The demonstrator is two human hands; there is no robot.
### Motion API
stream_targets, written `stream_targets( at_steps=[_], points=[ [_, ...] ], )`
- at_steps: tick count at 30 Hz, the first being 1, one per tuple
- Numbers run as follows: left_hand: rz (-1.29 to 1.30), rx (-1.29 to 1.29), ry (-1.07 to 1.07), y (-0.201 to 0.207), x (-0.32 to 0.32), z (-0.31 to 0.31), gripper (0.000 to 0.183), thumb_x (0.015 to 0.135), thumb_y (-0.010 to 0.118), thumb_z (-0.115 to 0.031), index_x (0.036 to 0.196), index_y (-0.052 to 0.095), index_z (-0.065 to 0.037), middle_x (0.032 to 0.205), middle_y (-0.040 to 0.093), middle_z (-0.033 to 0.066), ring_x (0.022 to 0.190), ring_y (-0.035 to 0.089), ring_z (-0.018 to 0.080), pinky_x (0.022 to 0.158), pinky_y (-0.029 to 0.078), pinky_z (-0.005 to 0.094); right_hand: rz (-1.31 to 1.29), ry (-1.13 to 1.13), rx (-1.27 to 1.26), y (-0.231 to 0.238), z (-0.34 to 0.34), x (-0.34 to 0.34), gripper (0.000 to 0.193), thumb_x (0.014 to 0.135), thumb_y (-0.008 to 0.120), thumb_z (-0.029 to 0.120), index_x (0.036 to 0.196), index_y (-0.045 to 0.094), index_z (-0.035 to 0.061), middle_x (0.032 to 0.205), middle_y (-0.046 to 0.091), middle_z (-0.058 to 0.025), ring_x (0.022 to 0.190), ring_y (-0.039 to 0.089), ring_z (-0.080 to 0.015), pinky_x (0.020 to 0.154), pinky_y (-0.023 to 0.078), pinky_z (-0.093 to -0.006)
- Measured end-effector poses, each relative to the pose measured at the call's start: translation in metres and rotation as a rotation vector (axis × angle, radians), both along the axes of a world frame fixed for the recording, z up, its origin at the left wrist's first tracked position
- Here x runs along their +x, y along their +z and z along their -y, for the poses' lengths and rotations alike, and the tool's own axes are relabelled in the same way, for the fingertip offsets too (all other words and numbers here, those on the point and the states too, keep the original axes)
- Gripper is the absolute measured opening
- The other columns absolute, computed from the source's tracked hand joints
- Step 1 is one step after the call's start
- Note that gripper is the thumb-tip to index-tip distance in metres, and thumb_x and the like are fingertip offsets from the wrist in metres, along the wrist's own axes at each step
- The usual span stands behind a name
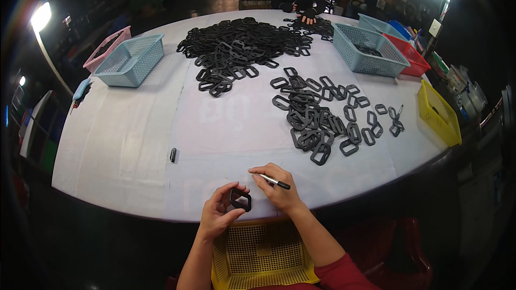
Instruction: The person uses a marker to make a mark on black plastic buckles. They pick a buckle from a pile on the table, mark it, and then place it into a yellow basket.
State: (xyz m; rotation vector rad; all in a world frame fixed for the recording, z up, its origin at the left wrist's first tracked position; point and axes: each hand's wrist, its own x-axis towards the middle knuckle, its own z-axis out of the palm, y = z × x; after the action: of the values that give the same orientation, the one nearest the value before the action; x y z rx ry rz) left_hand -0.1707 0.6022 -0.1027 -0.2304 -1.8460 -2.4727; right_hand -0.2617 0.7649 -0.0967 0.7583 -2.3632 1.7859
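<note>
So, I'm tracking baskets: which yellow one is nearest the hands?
The yellow basket at the near edge of the table, below the left hand and right hand in the picture; the other yellow basket sits on the table's right side.

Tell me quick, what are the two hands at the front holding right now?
Left hand: closed, holding a black frame between thumb and fingers.
Right hand: closed, holding a silver pen with a black end.

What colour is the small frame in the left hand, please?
The small frame in the left hand is black, best seen in the head view.
</note>
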Motion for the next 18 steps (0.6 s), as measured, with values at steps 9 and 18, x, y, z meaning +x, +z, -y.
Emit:
stream_targets(
  at_steps=[9,18],
  points=[
    [0.000,-0.014,-0.010,-0.001,-0.003,-0.006,0.058,0.076,0.064,0.006,0.127,0.038,-0.001,0.119,0.050,0.0127,0.112,0.050,0.0215,0.091,0.044,0.0327,0.012,-0.001,0.000,0.001,-0.007,-0.001,0.015,0.078,0.061,0.010,0.092,0.067,0.0066,0.076,0.061,-0.0078,0.063,0.058,-0.0189,0.057,0.045,-0.0282],
    [0.010,-0.018,-0.033,-0.005,-0.001,0.004,0.058,0.077,0.064,0.005,0.129,0.040,-0.004,0.121,0.050,0.0097,0.113,0.049,0.0170,0.095,0.041,0.0300,-0.001,0.010,0.016,0.008,0.001,0.001,0.013,0.077,0.061,0.005,0.089,0.066,0.0043,0.075,0.060,-0.0105,0.063,0.057,-0.0209,0.057,0.045,-0.0290]
  ],
)
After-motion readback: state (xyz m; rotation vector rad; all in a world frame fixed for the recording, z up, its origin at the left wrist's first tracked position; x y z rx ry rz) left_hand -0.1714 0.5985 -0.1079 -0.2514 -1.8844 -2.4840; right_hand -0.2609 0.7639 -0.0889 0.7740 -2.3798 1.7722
